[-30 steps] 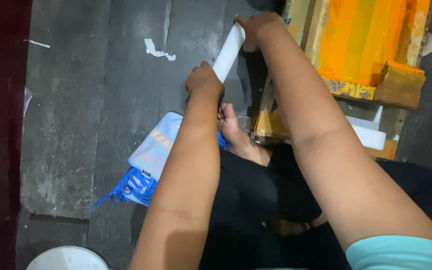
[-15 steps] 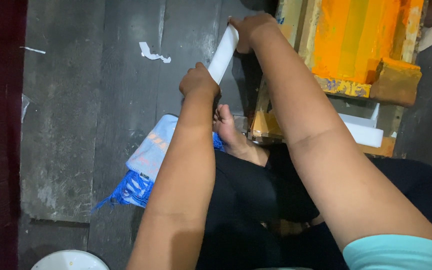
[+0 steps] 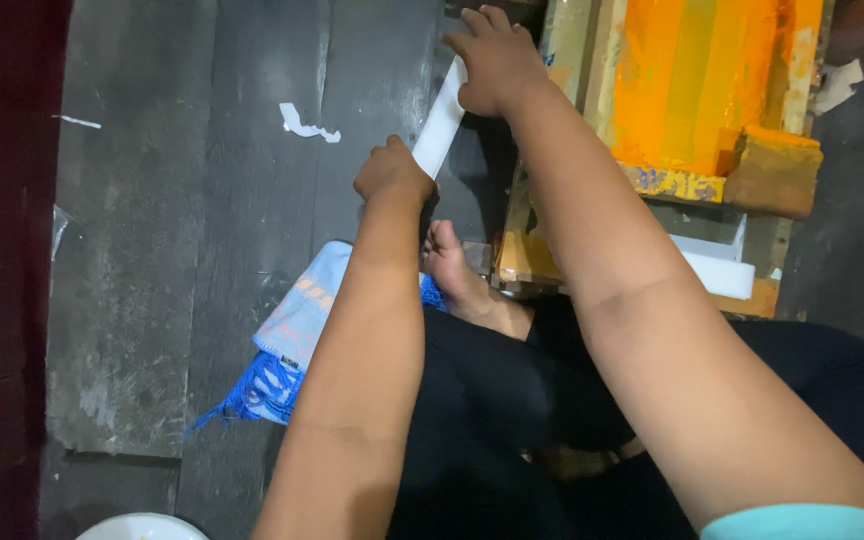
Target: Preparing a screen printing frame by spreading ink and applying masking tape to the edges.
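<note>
A white strip of paper or tape (image 3: 442, 125) is stretched between my two hands above the dark floor. My left hand (image 3: 390, 176) is closed around its lower end. At the upper end my right hand (image 3: 497, 62) grips the strip, fingers curled over it, next to the edge of a wooden printing frame (image 3: 562, 60). The frame's screen (image 3: 697, 80) is coated in orange and yellow ink. I sit cross-legged in black trousers, one bare foot (image 3: 452, 270) just below my left hand.
A light blue cloth with a fringed blue edge (image 3: 287, 345) lies on the grey plank floor (image 3: 152, 250) by my foot. A white scrap (image 3: 304, 124) lies further out. A wooden block smeared orange (image 3: 772, 170) rests on the frame. A white round rim (image 3: 142, 528) shows at the bottom.
Both hands and the white strip sit slightly lower and more leftward in view than a second ago; the grip on the strip is unchanged.
</note>
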